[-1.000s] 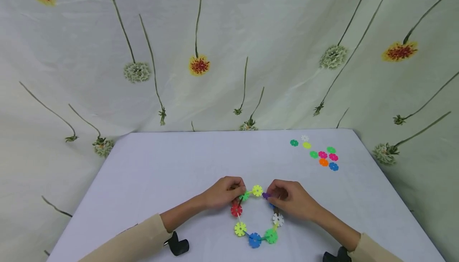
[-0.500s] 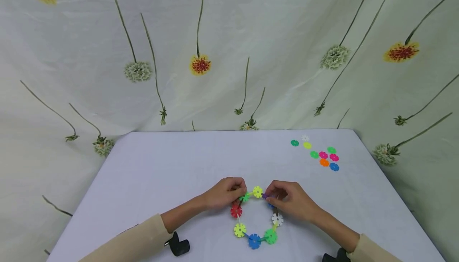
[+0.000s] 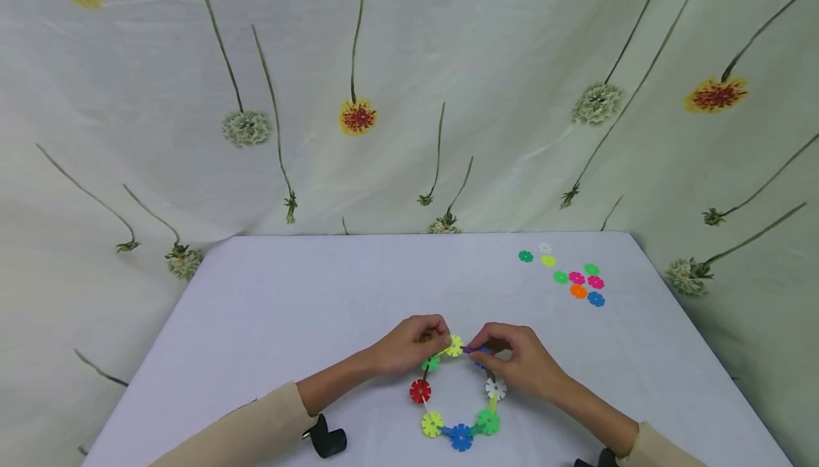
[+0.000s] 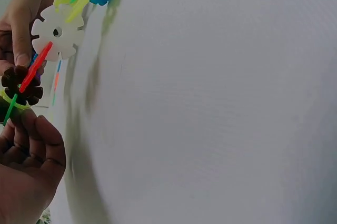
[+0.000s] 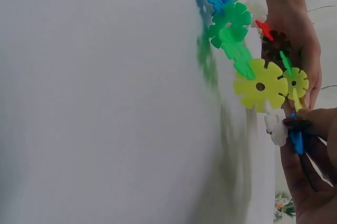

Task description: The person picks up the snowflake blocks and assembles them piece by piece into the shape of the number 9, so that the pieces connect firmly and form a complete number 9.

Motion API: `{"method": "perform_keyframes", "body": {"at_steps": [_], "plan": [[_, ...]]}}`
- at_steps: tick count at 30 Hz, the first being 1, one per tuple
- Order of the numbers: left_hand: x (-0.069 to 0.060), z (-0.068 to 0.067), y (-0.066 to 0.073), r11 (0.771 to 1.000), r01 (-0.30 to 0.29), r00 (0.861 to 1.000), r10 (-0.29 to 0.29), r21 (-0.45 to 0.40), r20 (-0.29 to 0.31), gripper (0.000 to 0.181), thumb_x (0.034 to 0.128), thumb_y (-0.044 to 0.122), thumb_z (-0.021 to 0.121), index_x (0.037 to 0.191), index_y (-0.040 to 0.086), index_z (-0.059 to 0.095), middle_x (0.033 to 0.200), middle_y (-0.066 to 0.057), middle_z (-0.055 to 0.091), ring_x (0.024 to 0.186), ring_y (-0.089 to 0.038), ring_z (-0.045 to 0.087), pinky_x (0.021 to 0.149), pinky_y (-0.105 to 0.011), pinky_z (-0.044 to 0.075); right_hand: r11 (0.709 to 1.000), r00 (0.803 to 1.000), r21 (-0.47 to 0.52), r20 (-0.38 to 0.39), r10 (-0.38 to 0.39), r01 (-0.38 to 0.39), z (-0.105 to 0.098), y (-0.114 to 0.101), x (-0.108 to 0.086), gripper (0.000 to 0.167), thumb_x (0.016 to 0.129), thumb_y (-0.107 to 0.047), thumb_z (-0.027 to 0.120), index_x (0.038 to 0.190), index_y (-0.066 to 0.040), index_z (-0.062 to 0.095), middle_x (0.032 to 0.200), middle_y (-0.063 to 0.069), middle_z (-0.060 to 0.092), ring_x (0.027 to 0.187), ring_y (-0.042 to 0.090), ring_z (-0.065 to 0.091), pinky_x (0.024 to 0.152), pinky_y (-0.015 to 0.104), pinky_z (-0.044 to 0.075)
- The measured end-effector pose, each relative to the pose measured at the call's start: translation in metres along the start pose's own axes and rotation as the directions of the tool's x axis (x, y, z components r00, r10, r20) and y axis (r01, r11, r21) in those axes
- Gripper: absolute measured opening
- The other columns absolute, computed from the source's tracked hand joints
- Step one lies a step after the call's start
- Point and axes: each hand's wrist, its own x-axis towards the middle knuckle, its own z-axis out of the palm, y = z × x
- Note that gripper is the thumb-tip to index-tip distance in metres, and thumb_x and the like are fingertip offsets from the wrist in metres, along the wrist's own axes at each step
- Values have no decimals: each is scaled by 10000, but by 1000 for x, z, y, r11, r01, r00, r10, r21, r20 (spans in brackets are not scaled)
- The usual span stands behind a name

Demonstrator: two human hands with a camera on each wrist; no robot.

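Slotted plastic flower discs, joined edge to edge, form a ring between the two hands in the head view. At its top, the left hand [image 3: 412,345] pinches the ring beside a yellow disc [image 3: 455,346]. Across from it, the right hand [image 3: 525,360] pinches near a purple disc [image 3: 469,350] and a blue one, both partly covered by fingers. Lower on the ring are a red disc [image 3: 420,391], a white disc [image 3: 495,389], a green disc [image 3: 489,422] and a blue disc [image 3: 461,437]. In the right wrist view, a large yellow disc [image 5: 260,85] hangs over the cloth, casting a shadow.
Several loose flower discs lie at the table's back right, among them an orange disc [image 3: 579,291] and a blue disc [image 3: 596,299]. A white cloth [image 3: 307,289] covers the table. Behind it hangs a flower-print curtain [image 3: 397,40]. Black wrist mounts [image 3: 328,440] sit below the forearms.
The left hand has shifted a little right along the ring, from the green disc to the yellow one. The ring's lower part has moved slightly toward the person. The right hand has barely moved.
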Motion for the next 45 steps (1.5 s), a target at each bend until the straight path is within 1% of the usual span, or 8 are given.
{"method": "perform_keyframes", "body": {"at_steps": [7,18,22,26,33,37,41,45], "plan": [[4,0,0,999,-39,999,39,-5,-14,174,1091,212,595,1052,64,678,760,45,525,692,-9,474,698,-188,410,1000,999,-2,-26,-30,30,2,-6,1,97,961,-139,811,1053,-169,799,1045,5,818,943,53,753,889,258,638],[0,-5,1,1000,3,1000,-3,-13,17,188,1115,232,556,1109,80,667,836,30,555,758,-25,501,738,-190,438,1000,1000,-29,19,-1,2,-8,-10,3,191,974,-240,812,1153,-205,755,1111,-56,787,1005,70,734,912,280,632],[-1,-6,1,1000,20,1000,-20,-15,18,190,1117,238,552,1125,85,665,839,31,549,766,-40,504,738,-192,439,999,1000,-44,-6,6,-6,-18,-5,1,222,993,-254,791,1186,-152,748,1129,-22,784,1014,73,733,919,286,628],[-2,-7,3,999,37,999,-37,-11,25,181,1117,234,553,1146,94,663,847,29,548,772,-51,506,735,-189,440,992,996,-109,-69,53,-60,-33,7,0,183,1002,-213,777,1167,-137,758,1111,4,789,995,61,714,906,262,619],[-3,-7,3,999,42,999,-41,-14,35,183,1121,237,546,1147,99,664,856,26,543,779,-54,501,737,-191,433,954,965,-226,-218,148,-197,-63,43,6,104,1002,-178,765,1105,-178,777,1046,-51,781,964,87,691,852,208,590],[-4,-7,1,999,33,999,-32,-20,36,189,1119,233,547,1140,85,662,848,18,542,772,-50,497,736,-198,432,929,941,-260,-283,187,-263,-79,61,14,88,1002,-150,759,1087,-136,774,1026,7,772,955,166,682,818,200,568],[-4,-6,-1,999,30,999,-29,-21,35,192,1119,233,547,1133,80,661,842,19,538,768,-44,493,739,-200,426,892,924,-327,-320,207,-313,-90,73,29,136,996,-152,759,1122,-102,751,1075,82,757,996,230,670,847,270,562],[-4,-6,-2,999,38,999,-38,-23,40,192,1120,241,549,1135,87,664,846,26,545,771,-41,497,739,-198,427,861,909,-361,-345,234,-358,-98,83,49,214,1011,-198,732,1188,-78,715,1137,126,728,1057,284,650,920,399,558]]}}
